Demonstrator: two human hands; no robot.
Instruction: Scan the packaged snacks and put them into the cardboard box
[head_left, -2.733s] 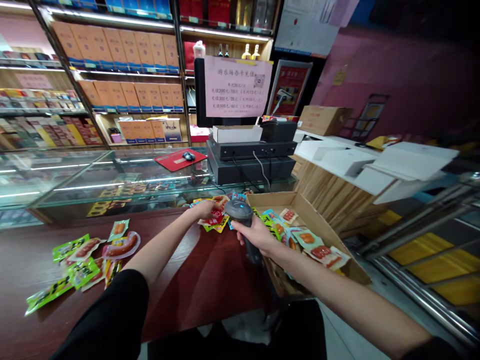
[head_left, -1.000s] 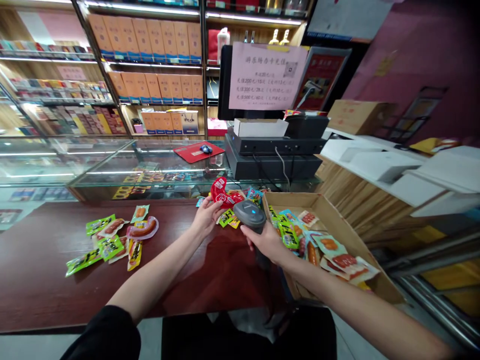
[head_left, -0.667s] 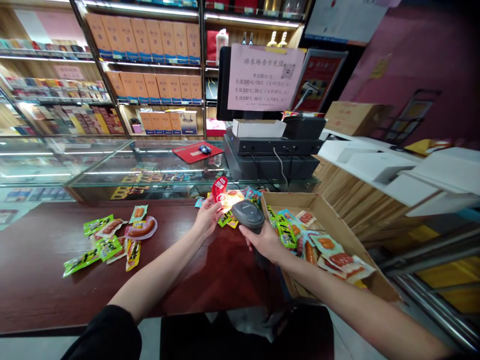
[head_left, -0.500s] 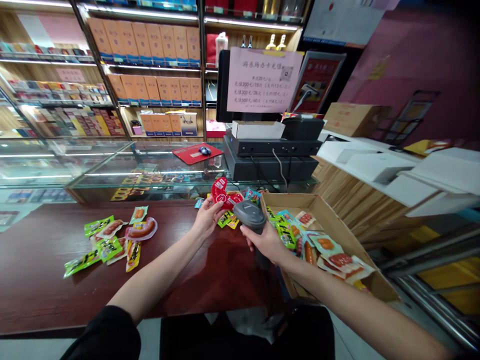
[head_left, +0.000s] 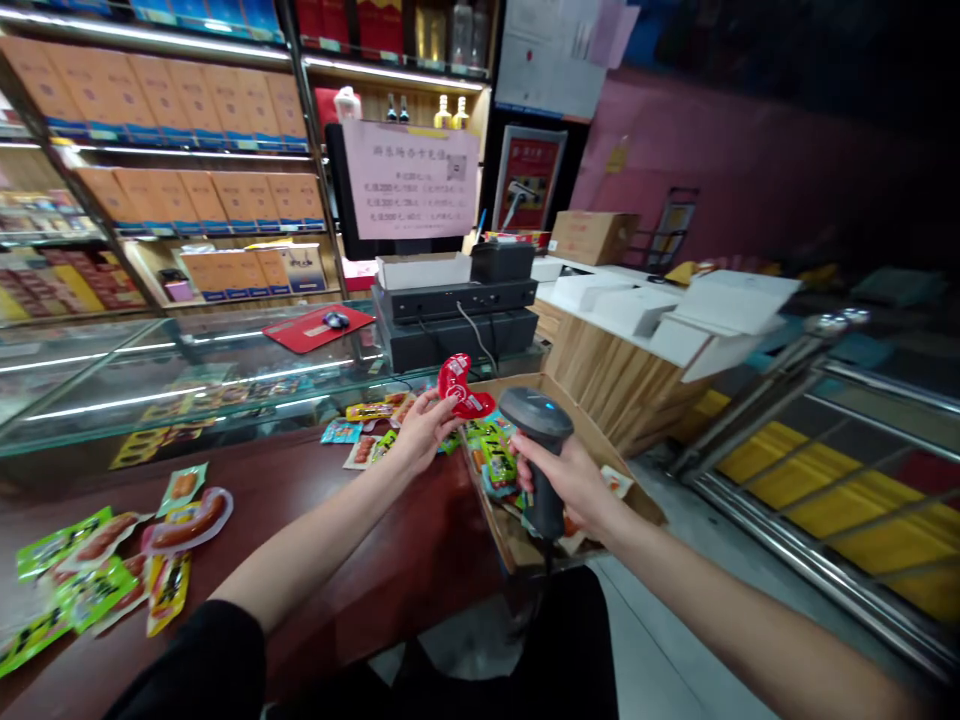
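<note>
Pinched in my left hand (head_left: pixel 424 430) is a curved red packet (head_left: pixel 463 392), held up over the table's back edge by the box. My right hand (head_left: pixel 568 478) is wrapped round the handle of a dark grey barcode scanner (head_left: pixel 536 412), which shows a small blue light on top. Beneath the scanner, a cardboard box (head_left: pixel 637 495) holds green packets (head_left: pixel 496 455) and other snack packets. Behind my left wrist lie several small packets (head_left: pixel 362 450). At the left of the dark red table (head_left: pixel 330 570) is a loose group of sausage packets (head_left: pixel 97 580).
A glass display counter (head_left: pixel 247 375) runs behind the table, with a red mat (head_left: pixel 315 330) and mouse on it. A monitor carrying a pink paper sign (head_left: pixel 411 185) stands above black boxes (head_left: pixel 457 335). At the right is a metal railing (head_left: pixel 795 400).
The view has swung to the right. The scanner has moved away from the red packet and now stands over the box, with its blue light showing. Both hands keep their holds.
</note>
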